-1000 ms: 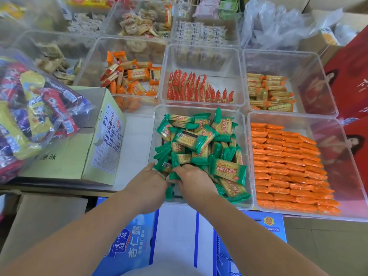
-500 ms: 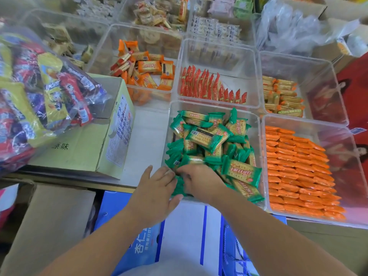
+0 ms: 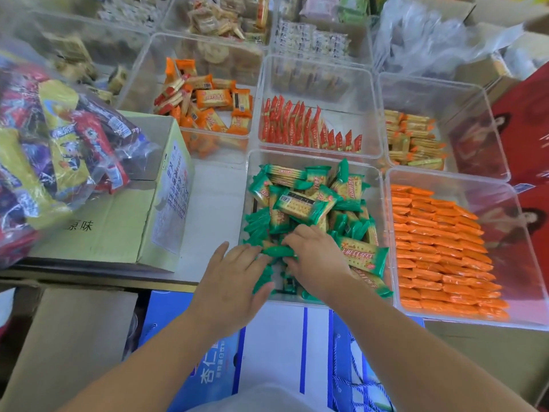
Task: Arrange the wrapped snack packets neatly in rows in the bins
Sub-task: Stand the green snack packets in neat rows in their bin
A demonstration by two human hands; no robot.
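Both hands are at the near left corner of a clear bin [image 3: 297,158] on the worktop. The bin holds a loose heap of green packets [image 3: 300,205]. The right hand [image 3: 315,257] curls its fingers round one green packet [image 3: 277,251] lying crosswise. The left hand [image 3: 234,281] has nearly straight fingers, and their tips touch that packet's left end. Just right of the bin, orange packets [image 3: 439,248] lie in tidy rows. A cardboard box [image 3: 104,233] stands to the left.
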